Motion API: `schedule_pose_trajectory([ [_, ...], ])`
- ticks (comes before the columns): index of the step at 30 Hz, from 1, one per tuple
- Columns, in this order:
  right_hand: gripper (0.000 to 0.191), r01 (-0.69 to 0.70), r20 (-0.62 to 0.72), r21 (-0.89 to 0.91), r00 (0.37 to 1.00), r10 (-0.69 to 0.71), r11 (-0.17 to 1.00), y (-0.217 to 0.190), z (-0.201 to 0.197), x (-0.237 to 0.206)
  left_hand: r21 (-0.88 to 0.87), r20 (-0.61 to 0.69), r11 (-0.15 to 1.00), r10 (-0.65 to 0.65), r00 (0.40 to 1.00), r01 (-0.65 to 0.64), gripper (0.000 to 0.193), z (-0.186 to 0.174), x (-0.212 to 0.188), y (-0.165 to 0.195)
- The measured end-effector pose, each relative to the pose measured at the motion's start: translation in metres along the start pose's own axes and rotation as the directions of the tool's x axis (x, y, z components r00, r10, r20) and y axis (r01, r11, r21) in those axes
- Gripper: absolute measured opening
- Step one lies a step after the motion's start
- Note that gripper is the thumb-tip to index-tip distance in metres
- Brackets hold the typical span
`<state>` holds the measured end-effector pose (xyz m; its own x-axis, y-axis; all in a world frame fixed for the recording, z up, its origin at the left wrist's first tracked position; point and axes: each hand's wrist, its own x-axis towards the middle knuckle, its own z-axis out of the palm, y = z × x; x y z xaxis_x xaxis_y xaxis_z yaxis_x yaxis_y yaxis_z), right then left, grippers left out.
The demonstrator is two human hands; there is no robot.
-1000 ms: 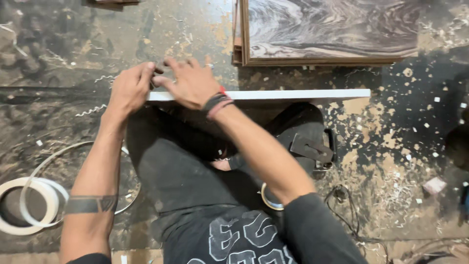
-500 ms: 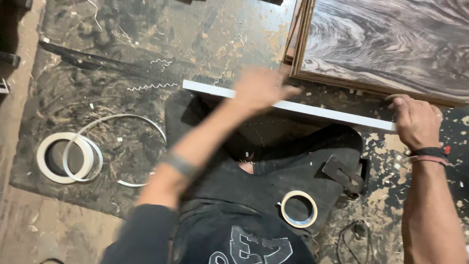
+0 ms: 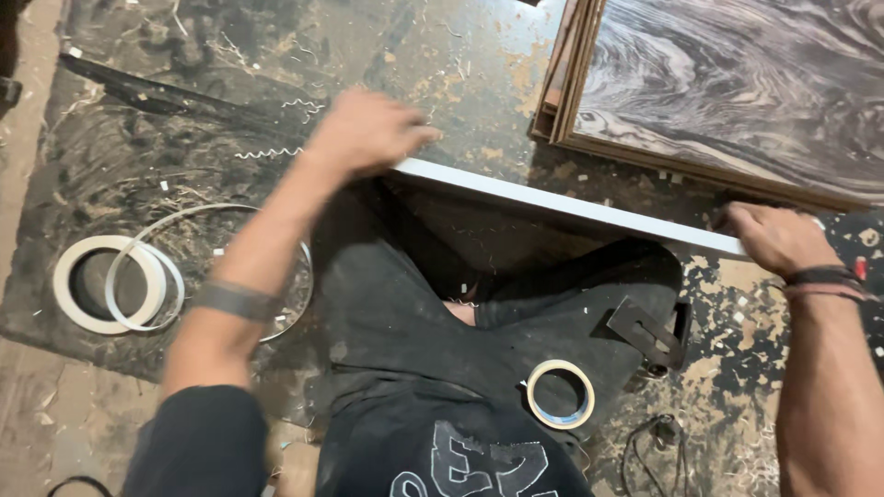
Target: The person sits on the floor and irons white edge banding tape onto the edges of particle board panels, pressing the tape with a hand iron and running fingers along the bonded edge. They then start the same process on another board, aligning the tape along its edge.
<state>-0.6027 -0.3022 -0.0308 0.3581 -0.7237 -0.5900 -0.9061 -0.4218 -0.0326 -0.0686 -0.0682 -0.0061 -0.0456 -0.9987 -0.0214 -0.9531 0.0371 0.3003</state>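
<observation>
In the head view, the long white strip (image 3: 571, 210) lies across your lap, in front of the stack of wood-grain boards (image 3: 727, 92). Your left hand (image 3: 368, 133) presses flat on its left end, though blurred; your right hand (image 3: 778, 239) closes around its right end. Keep both ends level and steady. No container shows near the strip.

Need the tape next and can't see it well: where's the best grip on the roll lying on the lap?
Probably the roll's outer rim, from above, one finger through the open core. It lies flat on the dark trousers, hole facing up, with nothing lying on it. Both hands are on the white strip.
</observation>
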Motion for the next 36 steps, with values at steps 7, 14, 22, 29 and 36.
schedule_pose_trajectory([
  [7,0.032,0.543,-0.460,-0.066,0.728,-0.508,0.837,-0.242,0.000,0.015,-0.173,0.068,0.977,-0.112,0.991,0.122,0.041,0.011,-0.003,-0.015],
  [14,0.038,0.604,-0.725,-0.017,0.541,-0.426,0.797,-0.364,0.009,0.026,-0.093,0.145,0.976,-0.185,0.972,0.199,0.043,0.007,-0.012,-0.019],
  [22,0.055,0.186,-0.704,-0.177,0.663,-0.256,0.967,-0.045,-0.013,-0.019,-0.162,0.105,0.972,-0.154,0.983,0.169,0.042,-0.004,-0.009,-0.003],
  [29,0.068,0.181,-0.470,0.665,0.856,0.217,0.724,0.012,0.004,-0.010,-0.107,0.187,0.968,-0.205,0.961,0.227,0.057,0.005,0.035,0.084],
  [36,0.064,0.197,-0.524,0.467,0.847,0.090,0.862,0.002,0.002,-0.018,-0.342,0.379,0.923,-0.039,0.925,0.179,0.078,0.087,0.163,0.301],
])
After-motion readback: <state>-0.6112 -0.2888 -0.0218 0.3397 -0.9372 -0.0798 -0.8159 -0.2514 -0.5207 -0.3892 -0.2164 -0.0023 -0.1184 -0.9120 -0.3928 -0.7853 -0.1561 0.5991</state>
